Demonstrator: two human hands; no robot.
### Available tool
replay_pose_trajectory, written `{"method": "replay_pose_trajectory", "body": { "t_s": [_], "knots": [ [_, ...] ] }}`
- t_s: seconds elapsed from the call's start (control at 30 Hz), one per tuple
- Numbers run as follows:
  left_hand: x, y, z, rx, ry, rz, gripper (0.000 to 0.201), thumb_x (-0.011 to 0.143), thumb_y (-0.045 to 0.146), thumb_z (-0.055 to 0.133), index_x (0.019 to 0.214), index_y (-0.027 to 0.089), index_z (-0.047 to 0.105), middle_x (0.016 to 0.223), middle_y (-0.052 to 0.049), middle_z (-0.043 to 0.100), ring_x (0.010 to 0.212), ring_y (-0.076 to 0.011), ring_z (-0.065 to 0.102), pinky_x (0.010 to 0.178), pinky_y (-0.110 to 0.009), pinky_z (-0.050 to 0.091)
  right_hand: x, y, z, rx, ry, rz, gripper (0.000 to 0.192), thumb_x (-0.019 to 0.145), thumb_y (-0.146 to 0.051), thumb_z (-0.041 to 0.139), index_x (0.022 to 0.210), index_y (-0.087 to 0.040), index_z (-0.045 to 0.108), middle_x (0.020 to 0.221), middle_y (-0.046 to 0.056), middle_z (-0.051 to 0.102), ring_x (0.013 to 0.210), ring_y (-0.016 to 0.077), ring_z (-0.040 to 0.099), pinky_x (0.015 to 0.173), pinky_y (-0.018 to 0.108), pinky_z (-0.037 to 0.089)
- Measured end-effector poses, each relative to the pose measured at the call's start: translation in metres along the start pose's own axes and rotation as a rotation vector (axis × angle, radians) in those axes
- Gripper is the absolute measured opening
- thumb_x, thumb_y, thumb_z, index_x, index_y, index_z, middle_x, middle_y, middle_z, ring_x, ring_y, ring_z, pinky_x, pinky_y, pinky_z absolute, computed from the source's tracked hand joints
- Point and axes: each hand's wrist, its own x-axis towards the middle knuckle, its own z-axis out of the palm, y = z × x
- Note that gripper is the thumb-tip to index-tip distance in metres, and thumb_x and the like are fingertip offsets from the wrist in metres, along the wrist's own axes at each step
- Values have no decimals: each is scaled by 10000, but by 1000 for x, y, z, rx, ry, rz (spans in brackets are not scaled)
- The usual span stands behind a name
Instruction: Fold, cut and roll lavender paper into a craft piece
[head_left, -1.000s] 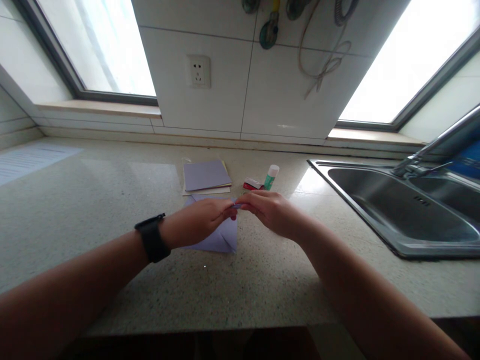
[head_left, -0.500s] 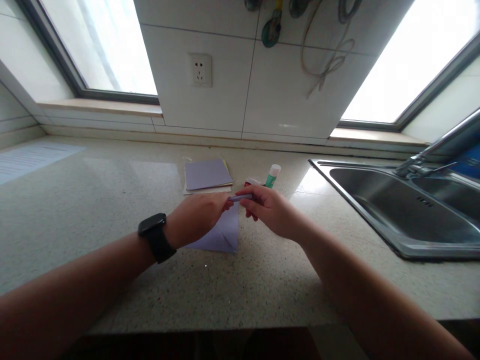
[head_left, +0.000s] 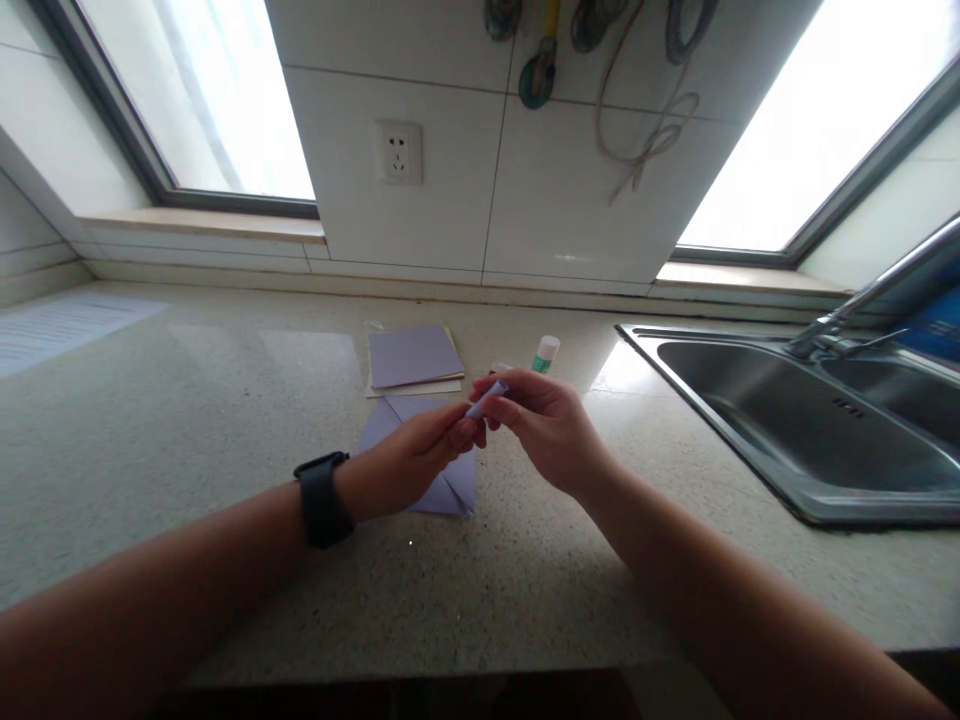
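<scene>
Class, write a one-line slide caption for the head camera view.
Both hands, left hand and right hand, pinch a small rolled strip of lilac paper above a folded lilac sheet on a speckled countertop.

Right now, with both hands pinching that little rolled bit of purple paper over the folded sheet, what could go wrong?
1. The small paper roll is held only at fingertips by the left hand and right hand; it may unroll or slip.
2. The left hand rests on the folded purple sheet; shifting could crease it or drag it.
3. The glue stick stands just behind the right hand; a backward move could knock it toward the sink.
</scene>
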Motion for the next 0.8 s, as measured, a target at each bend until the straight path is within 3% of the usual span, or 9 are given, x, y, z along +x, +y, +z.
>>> {"method": "replay_pose_trajectory", "body": {
  "t_s": [0.13, 0.33, 0.47, 0.67, 0.8],
  "knots": [
    [-1, 1, 1, 73, -2, 30, 326, 1066, 430, 353, 998, 191, 564, 813, -5, 522, 732, -141, 481, 680, -287, 431, -3, -7, -1, -95, -32, -52, 107, 859, -261, 762, 964, -242, 774, 788, -15, 701, 637, 105, 628, 609, 272, 535],
    [0, 6, 1, 351, 23, 133, 246, 1068, 307, 384, 1085, 179, 593, 1072, -84, 678, 997, -197, 625, 934, -379, 491, -7, -17, -6, -471, -63, -230, 133, 875, -246, 748, 1007, -244, 768, 896, 19, 731, 860, 156, 661, 826, 335, 532],
    [-1, 6, 4, 447, 56, 170, 258, 1066, 306, 403, 1169, 176, 600, 1109, -94, 709, 994, -205, 669, 908, -370, 536, -8, -20, -6, -486, -96, -283, 140, 876, -245, 754, 1015, -252, 761, 898, 12, 730, 840, 155, 665, 850, 356, 526],
    [-3, 9, 4, 549, 104, 223, 218, 1055, 286, 445, 1099, 174, 627, 1008, -75, 737, 885, -191, 702, 793, -325, 564, -9, -22, -5, -504, -89, -302, 111, 864, -271, 771, 974, -264, 759, 902, 14, 735, 849, 169, 670, 860, 375, 532],
    [-5, 14, 6, 605, 156, 246, 167, 1030, 258, 514, 1125, 182, 628, 1027, -69, 739, 920, -193, 705, 815, -336, 568, -10, -23, -4, -517, -85, -319, 119, 851, -244, 782, 964, -263, 753, 889, 10, 731, 827, 164, 672, 842, 367, 541]
  ]
}}
